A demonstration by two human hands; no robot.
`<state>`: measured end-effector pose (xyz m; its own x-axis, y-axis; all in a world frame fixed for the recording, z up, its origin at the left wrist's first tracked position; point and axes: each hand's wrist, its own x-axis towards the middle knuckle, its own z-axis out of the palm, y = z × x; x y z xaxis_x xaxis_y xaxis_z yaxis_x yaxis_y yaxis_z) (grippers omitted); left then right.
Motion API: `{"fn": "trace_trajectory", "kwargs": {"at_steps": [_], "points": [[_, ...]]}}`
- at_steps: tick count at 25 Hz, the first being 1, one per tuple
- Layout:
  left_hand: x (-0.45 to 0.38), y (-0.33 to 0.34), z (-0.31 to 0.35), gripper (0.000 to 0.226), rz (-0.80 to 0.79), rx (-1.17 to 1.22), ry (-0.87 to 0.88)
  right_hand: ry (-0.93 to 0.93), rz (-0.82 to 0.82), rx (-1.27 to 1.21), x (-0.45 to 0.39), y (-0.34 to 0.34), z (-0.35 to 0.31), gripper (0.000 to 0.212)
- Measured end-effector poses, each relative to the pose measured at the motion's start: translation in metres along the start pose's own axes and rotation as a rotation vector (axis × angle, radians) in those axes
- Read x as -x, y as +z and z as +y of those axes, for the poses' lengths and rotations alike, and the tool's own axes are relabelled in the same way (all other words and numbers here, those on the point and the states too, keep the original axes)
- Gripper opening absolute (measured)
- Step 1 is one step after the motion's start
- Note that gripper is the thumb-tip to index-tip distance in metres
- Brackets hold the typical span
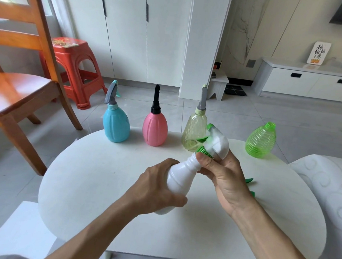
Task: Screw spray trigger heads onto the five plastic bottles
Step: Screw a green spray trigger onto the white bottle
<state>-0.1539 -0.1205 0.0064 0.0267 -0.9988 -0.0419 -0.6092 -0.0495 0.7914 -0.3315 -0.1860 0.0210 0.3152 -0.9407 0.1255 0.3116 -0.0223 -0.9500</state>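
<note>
Both forearms reached in from the near edge over the round white table (97, 185), the largest thing in view. Above its middle, the left hand (159, 189) was wrapped round the belly of a white bottle (180, 176), held off the tabletop and tilted, its long axis running from near left up to far right, neck pointing away. At that neck the right hand (226, 177) gripped the green collar of a white-and-green trigger head (217, 144), whose nozzle pointed up and to the left. Along the far rim stood a blue bottle (116, 125), a pink bottle (155, 128) and a pale yellow bottle (193, 130), each upright with a head on, and a capless green bottle (260, 141) leaning right. Beside the right wrist lay green plastic parts (250, 181), mostly hidden.
</note>
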Motion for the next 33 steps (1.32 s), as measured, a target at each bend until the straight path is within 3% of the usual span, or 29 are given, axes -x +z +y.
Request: {"fn": "trace_trajectory", "kwargs": {"at_steps": [3,8,13,15,19,23,26,30,33], "points": [[-0.001,-0.003,-0.001,0.064,0.023,0.006,-0.007,0.022,0.026,-0.088,0.001,-0.004,-0.002,0.039],[0.001,0.000,0.000,0.063,0.025,-0.033,0.009,-0.011,0.117,-0.055,0.000,-0.001,0.003,0.069],[0.000,-0.001,-0.001,0.064,0.054,-0.064,0.006,-0.060,0.075,-0.006,0.001,0.001,0.000,0.058],[0.001,0.001,0.001,0.062,0.054,-0.091,0.024,-0.069,0.158,0.091,0.001,0.002,0.000,0.063],[0.000,0.003,0.000,0.061,0.068,-0.114,0.024,-0.068,0.083,0.083,0.002,0.001,0.001,0.064],[0.002,0.003,0.001,0.059,0.093,-0.174,0.056,-0.076,0.166,0.275,0.002,-0.002,-0.003,0.071],[0.001,0.001,0.000,0.061,0.115,-0.170,0.054,-0.040,0.011,0.181,0.002,-0.006,-0.004,0.065],[0.003,0.004,0.001,0.062,0.142,-0.196,0.120,-0.072,0.146,0.283,0.004,-0.006,-0.004,0.063],[0.002,0.004,0.000,0.064,0.155,-0.185,0.122,-0.010,-0.015,0.158,0.005,-0.005,-0.002,0.048]]}}
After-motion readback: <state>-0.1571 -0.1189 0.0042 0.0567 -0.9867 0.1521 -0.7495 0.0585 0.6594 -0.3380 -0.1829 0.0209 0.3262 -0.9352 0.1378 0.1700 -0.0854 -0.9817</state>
